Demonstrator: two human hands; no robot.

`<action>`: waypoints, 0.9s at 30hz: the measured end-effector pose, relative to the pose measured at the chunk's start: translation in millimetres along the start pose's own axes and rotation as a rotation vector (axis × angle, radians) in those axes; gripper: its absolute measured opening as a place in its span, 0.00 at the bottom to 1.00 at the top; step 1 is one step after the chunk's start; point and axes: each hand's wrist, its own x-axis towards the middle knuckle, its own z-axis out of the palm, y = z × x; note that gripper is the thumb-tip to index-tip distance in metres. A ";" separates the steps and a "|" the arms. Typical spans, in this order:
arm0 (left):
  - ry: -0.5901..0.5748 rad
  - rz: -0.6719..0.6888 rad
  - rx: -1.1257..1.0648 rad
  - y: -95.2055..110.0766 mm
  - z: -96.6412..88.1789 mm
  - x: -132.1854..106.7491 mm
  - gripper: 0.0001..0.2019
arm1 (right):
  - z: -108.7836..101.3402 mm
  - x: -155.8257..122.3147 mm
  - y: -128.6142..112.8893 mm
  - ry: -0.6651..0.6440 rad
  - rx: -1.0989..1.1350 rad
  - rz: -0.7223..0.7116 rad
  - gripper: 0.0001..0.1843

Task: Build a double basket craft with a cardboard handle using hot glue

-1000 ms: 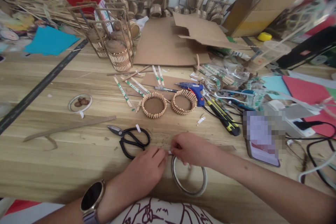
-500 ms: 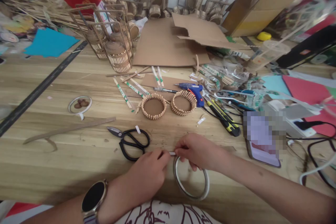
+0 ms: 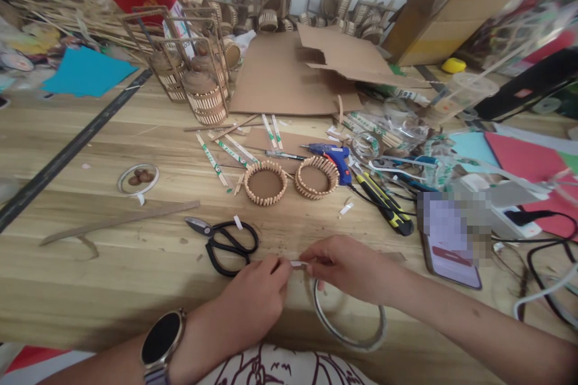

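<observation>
Head view: 2 hands (image 3: 264, 289) (image 3: 345, 267) pinch a white strip (image 3: 298, 263), its long axis running left to right.

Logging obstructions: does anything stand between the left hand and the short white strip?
Nothing visible does: the white strip spans the gap between left hand and right hand. The scissors lie left, the pale ring nearer the body, both outside that gap.

Bright blue paper (image 3: 87, 71) is laid on the pale wooden desk (image 3: 149, 144). A brown cardboard box (image 3: 451, 21) is placed at the back right.
</observation>
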 end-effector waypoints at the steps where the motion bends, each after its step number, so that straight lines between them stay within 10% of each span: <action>1: 0.007 -0.002 -0.007 -0.1 0.3 -0.2 0.11 | -0.1 -0.7 0.9 0.002 0.002 0.005 0.14; 27: 0.041 0.006 0.024 0.5 9.5 -3.3 0.07 | -2.2 5.6 3.0 0.140 -0.341 0.138 0.11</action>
